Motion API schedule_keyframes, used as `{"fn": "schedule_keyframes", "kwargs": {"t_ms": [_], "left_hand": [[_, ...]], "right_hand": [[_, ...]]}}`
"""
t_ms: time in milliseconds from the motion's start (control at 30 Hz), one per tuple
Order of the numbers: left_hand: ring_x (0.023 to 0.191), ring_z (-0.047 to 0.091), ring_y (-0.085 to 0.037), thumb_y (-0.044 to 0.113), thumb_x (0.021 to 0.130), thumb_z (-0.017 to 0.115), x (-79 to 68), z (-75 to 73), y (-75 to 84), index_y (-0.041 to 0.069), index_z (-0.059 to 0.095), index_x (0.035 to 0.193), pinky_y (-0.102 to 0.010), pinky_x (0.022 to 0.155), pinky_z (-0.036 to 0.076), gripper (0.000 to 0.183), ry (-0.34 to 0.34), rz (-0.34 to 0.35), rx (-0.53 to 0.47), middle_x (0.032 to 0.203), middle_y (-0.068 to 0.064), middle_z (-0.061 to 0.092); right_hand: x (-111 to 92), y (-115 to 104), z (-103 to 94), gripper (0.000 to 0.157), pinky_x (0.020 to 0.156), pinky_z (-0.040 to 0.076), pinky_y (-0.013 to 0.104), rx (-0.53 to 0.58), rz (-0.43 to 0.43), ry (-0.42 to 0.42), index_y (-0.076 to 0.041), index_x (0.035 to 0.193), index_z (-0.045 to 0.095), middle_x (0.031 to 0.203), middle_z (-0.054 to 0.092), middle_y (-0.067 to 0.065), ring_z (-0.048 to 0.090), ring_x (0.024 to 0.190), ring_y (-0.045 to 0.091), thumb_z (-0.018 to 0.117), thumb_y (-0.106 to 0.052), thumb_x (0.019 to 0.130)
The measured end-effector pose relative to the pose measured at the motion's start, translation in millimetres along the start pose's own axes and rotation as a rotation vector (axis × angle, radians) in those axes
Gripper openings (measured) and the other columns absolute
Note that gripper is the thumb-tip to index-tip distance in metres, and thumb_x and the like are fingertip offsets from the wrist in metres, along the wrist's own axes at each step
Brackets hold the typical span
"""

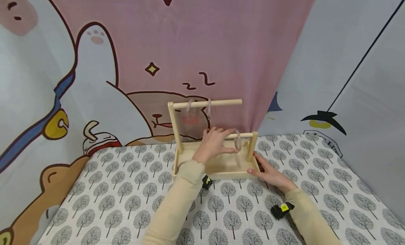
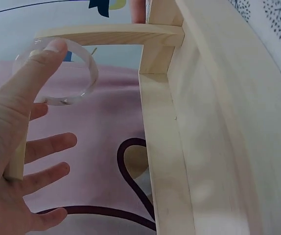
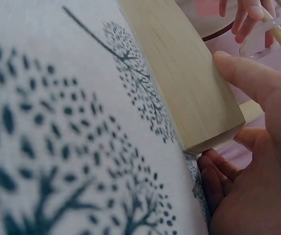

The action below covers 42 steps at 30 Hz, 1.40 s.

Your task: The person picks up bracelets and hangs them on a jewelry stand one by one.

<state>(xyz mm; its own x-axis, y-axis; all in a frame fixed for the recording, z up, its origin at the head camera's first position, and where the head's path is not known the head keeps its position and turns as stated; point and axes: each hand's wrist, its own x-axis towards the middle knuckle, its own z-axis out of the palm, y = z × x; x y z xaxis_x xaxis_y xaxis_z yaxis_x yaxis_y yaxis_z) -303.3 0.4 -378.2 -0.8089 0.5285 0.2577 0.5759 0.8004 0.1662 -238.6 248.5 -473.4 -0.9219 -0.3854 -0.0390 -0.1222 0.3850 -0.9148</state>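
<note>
A pale wooden jewelry stand has a tray base, a taller bar at left and a shorter lower bar at right. My left hand pinches a translucent bangle between thumb and forefinger, its other fingers spread. The bangle encircles the lower bar, as the right wrist view shows. My right hand grips the tray's right front corner, thumb on the front rim and fingers round the end. Two more bangles hang from the upper bar: one bangle and another bangle.
Another ring-shaped piece lies in the tray's left end, partly behind the left sleeve. A tree-patterned cloth covers the table. Behind the stand hangs a cartoon-printed curtain.
</note>
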Motion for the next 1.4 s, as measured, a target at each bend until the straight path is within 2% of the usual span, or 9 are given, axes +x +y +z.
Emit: {"fn": "schedule_keyframes", "kwargs": {"t_ms": [233,433,567,767,900,1000,1167,1233,1400], "left_hand": [[0.123,0.048,-0.027,0.063,0.073,0.073,-11.6,-1.6,-13.6,0.025,0.036,0.15,-0.054,0.1,0.035,0.094,0.017,-0.026,-0.1,0.14,-0.003,0.052],[0.124,0.048,-0.029,0.059,0.073,0.076,-27.9,-3.0,-32.5,0.024,0.033,0.151,-0.059,0.102,0.032,0.096,0.034,-0.06,-0.191,0.142,-0.006,0.049],[0.127,0.045,-0.032,0.056,0.074,0.077,-37.7,-0.8,-41.5,0.025,0.032,0.152,-0.062,0.104,0.029,0.095,0.012,-0.096,-0.242,0.144,-0.007,0.046],[0.133,0.037,-0.037,0.051,0.076,0.077,-47.0,7.5,-51.2,0.014,0.034,0.151,-0.062,0.105,0.028,0.094,-0.019,-0.148,-0.328,0.148,-0.016,0.04],[0.136,0.034,-0.035,0.048,0.076,0.079,-53.1,11.6,-54.9,0.012,0.033,0.151,-0.059,0.105,0.029,0.095,-0.029,-0.168,-0.416,0.15,-0.015,0.037],[0.132,0.04,-0.033,0.046,0.076,0.08,-57.2,13.6,-57.4,0.014,0.033,0.151,-0.056,0.103,0.035,0.094,-0.014,-0.165,-0.441,0.146,-0.012,0.044],[0.121,0.051,-0.03,0.042,0.075,0.082,-63.5,17.6,-62.5,0.014,0.037,0.149,-0.052,0.099,0.041,0.091,0.014,-0.142,-0.417,0.136,-0.012,0.053],[0.119,0.052,-0.031,0.041,0.075,0.082,-66.1,19.2,-65.2,0.012,0.038,0.148,-0.052,0.098,0.042,0.09,0.019,-0.135,-0.412,0.134,-0.014,0.055],[0.119,0.051,-0.031,0.04,0.076,0.082,-73.8,22.5,-72.0,0.01,0.039,0.147,-0.052,0.097,0.042,0.088,0.018,-0.125,-0.421,0.132,-0.016,0.055]], "right_hand": [[0.2,1.5,1.4,0.088,0.097,0.041,0.048,-0.011,0.018,0.002,-0.014,0.156,0.0,0.15,0.011,0.031,0.039,0.126,0.046,0.062,-0.028,0.096],[1.1,3.1,-0.3,0.087,0.103,0.033,0.055,0.004,-0.004,0.012,-0.013,0.156,0.001,0.152,0.009,0.031,0.03,0.132,0.048,0.062,-0.026,0.095],[1.1,3.6,-1.3,0.087,0.104,0.03,0.057,0.004,-0.02,0.011,-0.012,0.156,0.001,0.153,0.008,0.03,0.027,0.134,0.048,0.062,-0.026,0.095],[0.7,3.3,-2.1,0.088,0.106,0.025,0.062,0.005,-0.016,0.007,-0.013,0.156,0.001,0.155,0.006,0.028,0.022,0.136,0.048,0.062,-0.027,0.095],[0.5,3.3,-2.2,0.088,0.106,0.021,0.063,0.007,-0.009,0.013,-0.012,0.156,0.002,0.155,0.005,0.028,0.02,0.137,0.049,0.063,-0.028,0.095],[1.3,4.0,-2.4,0.088,0.106,0.022,0.063,0.006,-0.012,0.01,-0.011,0.156,0.002,0.155,0.007,0.028,0.021,0.137,0.049,0.063,-0.028,0.095],[2.8,4.6,-1.4,0.088,0.103,0.032,0.059,-0.015,-0.019,0.016,-0.01,0.156,0.002,0.152,0.012,0.03,0.03,0.132,0.048,0.063,-0.027,0.095],[3.2,4.5,-1.3,0.088,0.101,0.035,0.057,-0.02,-0.021,0.02,-0.009,0.156,0.002,0.151,0.014,0.03,0.033,0.13,0.048,0.063,-0.027,0.095],[2.0,3.6,-1.4,0.089,0.102,0.033,0.059,-0.02,-0.01,0.016,-0.009,0.156,0.002,0.151,0.012,0.031,0.031,0.131,0.048,0.063,-0.027,0.094]]}}
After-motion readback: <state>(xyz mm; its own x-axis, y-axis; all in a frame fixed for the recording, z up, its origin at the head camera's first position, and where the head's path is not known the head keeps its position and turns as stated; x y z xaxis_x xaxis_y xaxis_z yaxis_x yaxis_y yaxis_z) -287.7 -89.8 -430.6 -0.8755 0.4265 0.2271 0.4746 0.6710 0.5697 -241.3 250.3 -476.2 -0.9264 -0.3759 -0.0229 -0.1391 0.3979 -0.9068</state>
